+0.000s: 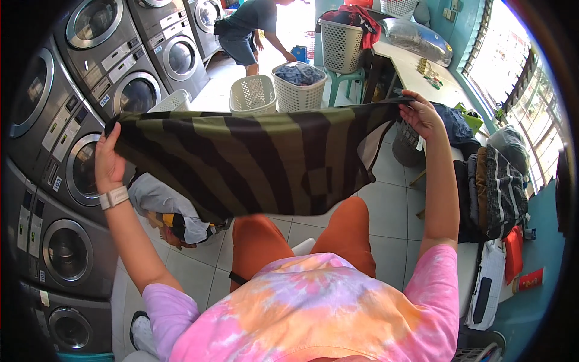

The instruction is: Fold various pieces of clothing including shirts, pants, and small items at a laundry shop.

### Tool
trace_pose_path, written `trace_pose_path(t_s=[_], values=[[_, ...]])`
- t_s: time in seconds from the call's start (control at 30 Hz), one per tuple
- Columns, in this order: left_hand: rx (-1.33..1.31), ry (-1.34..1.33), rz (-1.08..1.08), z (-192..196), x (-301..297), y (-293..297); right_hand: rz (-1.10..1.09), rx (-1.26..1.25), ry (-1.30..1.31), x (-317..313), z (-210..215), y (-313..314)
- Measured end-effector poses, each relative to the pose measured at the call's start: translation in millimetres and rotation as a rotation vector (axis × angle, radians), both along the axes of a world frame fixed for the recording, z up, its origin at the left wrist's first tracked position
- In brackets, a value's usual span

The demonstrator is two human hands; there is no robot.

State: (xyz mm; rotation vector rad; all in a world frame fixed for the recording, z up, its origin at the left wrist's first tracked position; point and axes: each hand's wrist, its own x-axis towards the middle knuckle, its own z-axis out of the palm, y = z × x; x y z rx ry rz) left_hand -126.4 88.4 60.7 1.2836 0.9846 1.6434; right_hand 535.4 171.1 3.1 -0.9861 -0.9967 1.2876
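Stacked washers (72, 120) line the left. A striped shirt (253, 160) hangs stretched left to right above the lap (long axis sideways), equally near both hands. Left hand (108, 160) and right hand (422, 114) each pinch one end.

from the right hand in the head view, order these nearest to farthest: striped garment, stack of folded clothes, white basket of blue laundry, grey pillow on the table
1. Olive and black striped garment: gripped by the right hand.
2. Stack of folded clothes: just right, below.
3. White plastic basket of blue laundry: left, on the floor.
4. Grey pillow: far end of the white table.
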Motion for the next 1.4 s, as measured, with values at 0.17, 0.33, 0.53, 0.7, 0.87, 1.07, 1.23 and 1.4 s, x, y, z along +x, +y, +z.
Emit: trace_pose_path(t_s=[0.17,0.33,0.53,0.7,0.87,1.07,1.23,1.4], values=[[-0.023,0.034,-0.083,-26,17,27,-0.085,0.108,-0.088,-17,-16,8],[0.045,0.012,0.011,-44,11,18,-0.230,0.283,-0.194,-10,-34,7],[0.012,0.124,0.187,-94,23,-67,-0.086,0.460,0.126,72,-106,-45],[-0.247,-0.091,-0.033,-138,45,-150,-0.164,0.348,-0.071,89,-164,-113],[-0.168,0.188,-0.375,-174,45,-157,-0.248,-0.531,-0.591,53,-154,-112],[-0.192,0.104,-0.348,-173,62,-142,0.076,-0.041,-1.262,-59,-191,-117],[-0.092,0.164,-0.276,-166,67,-138,0.560,0.419,-1.204,-163,-182,-163],[-0.105,0.189,-0.300,-159,67,-148,0.463,0.479,-1.276,-166,-201,-158]])
